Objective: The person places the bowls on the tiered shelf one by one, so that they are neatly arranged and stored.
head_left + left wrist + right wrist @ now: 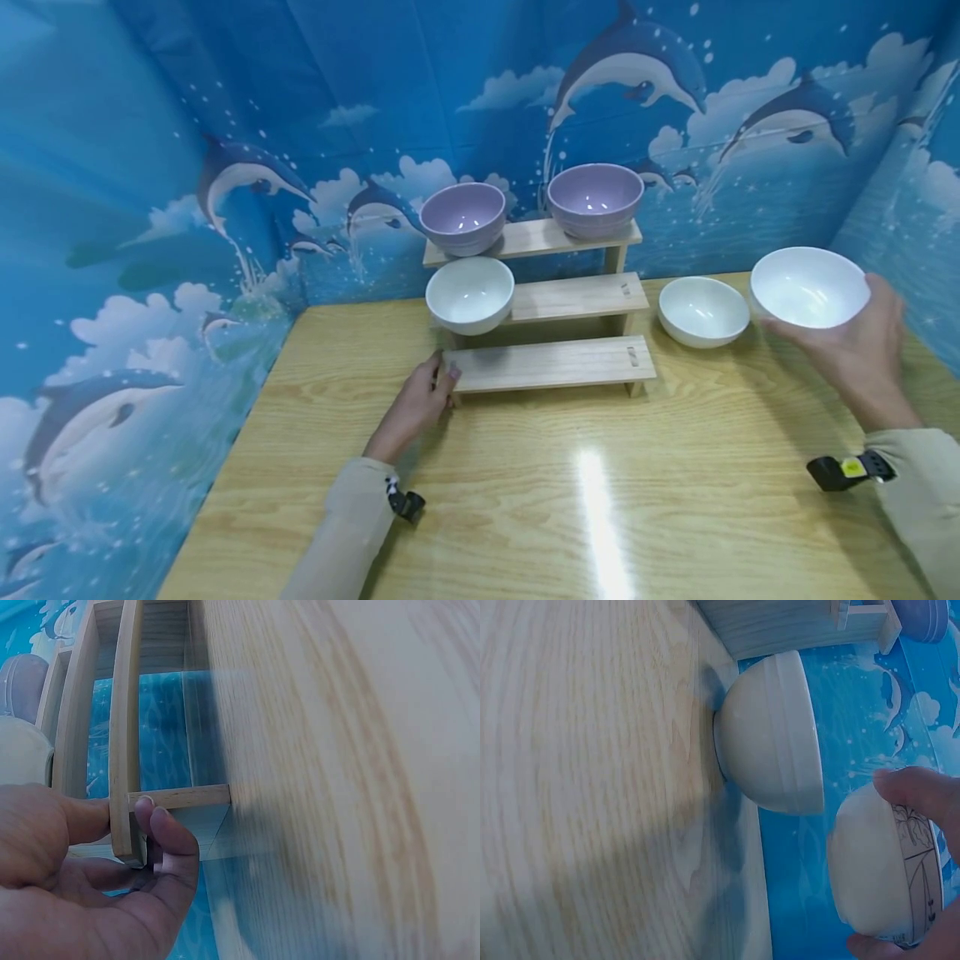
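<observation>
My right hand [862, 337] grips a white bowl [810, 287] by its side, raised above the table at the right. In the right wrist view this held bowl [874, 862] shows a dark drawn pattern on its outside. Beside it a second white bowl [703, 312] stands upright on the table. My left hand [420, 400] pinches the left end of the lowest step of a three-tier wooden stand [551, 365]; thumb and fingers wrap the board's end [124, 750] in the left wrist view. Another white bowl [470, 296] sits at the left of the middle step.
Two purple bowls, one left [463, 218] and one right [596, 200], sit on the top step. The wooden table [525, 500] meets a blue dolphin-print backdrop [420, 100] behind and at both sides.
</observation>
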Demonstrator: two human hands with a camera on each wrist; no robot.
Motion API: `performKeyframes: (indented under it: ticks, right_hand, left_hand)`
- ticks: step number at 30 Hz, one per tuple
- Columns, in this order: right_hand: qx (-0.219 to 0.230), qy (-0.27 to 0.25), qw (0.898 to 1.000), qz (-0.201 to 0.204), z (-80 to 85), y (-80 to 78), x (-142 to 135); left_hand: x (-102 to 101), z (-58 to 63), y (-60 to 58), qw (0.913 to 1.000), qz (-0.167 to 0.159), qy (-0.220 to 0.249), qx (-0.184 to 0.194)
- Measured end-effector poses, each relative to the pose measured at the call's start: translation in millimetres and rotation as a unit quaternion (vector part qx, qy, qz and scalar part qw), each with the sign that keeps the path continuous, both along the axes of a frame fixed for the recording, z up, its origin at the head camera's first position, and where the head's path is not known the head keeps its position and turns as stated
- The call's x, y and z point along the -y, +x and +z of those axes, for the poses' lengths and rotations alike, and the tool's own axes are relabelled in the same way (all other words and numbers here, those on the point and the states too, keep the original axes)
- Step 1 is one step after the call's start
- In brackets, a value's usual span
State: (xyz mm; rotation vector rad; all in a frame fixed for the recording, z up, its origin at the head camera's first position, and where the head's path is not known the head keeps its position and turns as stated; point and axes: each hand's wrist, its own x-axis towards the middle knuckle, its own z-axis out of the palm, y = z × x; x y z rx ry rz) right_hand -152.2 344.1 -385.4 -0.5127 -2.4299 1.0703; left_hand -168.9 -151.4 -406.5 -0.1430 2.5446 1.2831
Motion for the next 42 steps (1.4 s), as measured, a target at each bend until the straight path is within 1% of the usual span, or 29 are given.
performKeyframes:
  ticks: [6,10,15,21,31,42]
  right_hand:
    - [-0.009,0.0,1.0,0.008,7.7,0.6,9]
    - [-0.011,-0.005,1.0,0.016,13.3,0.6,17]
    - [-0.012,-0.012,0.999,0.038,19.0,2.4,26]
    - [-0.035,-0.007,0.997,0.063,25.5,4.8,39]
    - [-0.073,-0.015,0.991,0.115,32.8,5.0,67]
    - [-0.088,-0.011,0.984,0.157,37.1,5.6,93]
  left_hand:
    - [1,0.6,0.5,0.9999,-0.007,0.0,-0.01]
    - [1,1.0,0.3,1.0,-0.005,0.0,-0.007]
    - [1,0.4,-0.3,1.0,-0.006,-0.004,-0.003]
    - [2,-0.2,0.2,0.9999,-0.011,-0.003,-0.01]
    - [3,-0.6,0.6,0.9998,-0.013,0.004,-0.014]
    - [2,0.4,0.9,0.9997,-0.016,0.005,-0.017]
